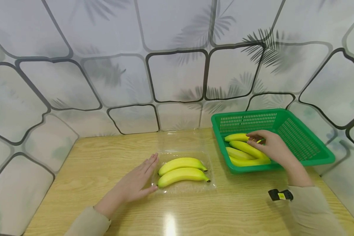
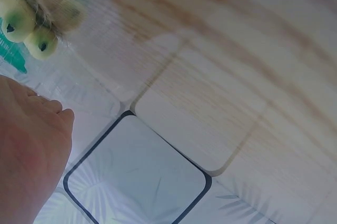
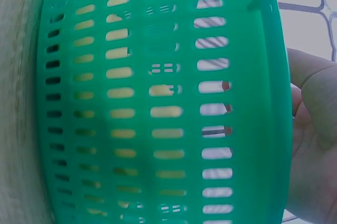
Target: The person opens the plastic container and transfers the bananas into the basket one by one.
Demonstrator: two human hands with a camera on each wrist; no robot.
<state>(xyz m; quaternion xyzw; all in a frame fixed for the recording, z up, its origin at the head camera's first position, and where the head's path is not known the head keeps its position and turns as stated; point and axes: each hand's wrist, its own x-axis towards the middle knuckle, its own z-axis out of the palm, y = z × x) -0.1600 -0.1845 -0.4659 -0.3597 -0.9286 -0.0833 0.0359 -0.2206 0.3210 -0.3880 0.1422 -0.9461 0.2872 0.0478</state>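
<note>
A clear plastic clamshell box (image 1: 183, 190) lies with its lid folded back, and two yellow bananas (image 1: 181, 177) sit side by side in it. At the box's left edge my left hand (image 1: 135, 183) rests with fingers extended and thumb apart. My right hand (image 1: 268, 144) reaches over the green basket (image 1: 309, 157), its bent fingertips right at the farthest banana (image 1: 235, 137). Several more bananas (image 1: 242, 154) lie in the basket's left half, partly behind that hand. In the right wrist view the basket wall (image 3: 253, 129) hides the fingertips.
Everything stands on a wood-grain table (image 1: 100, 164). Behind and at both sides rises a patterned wall covering (image 1: 177, 75). The basket's raised rim (image 1: 221, 144) stands close to the box's right side. A black wrist device (image 1: 280, 195) sits by my right sleeve.
</note>
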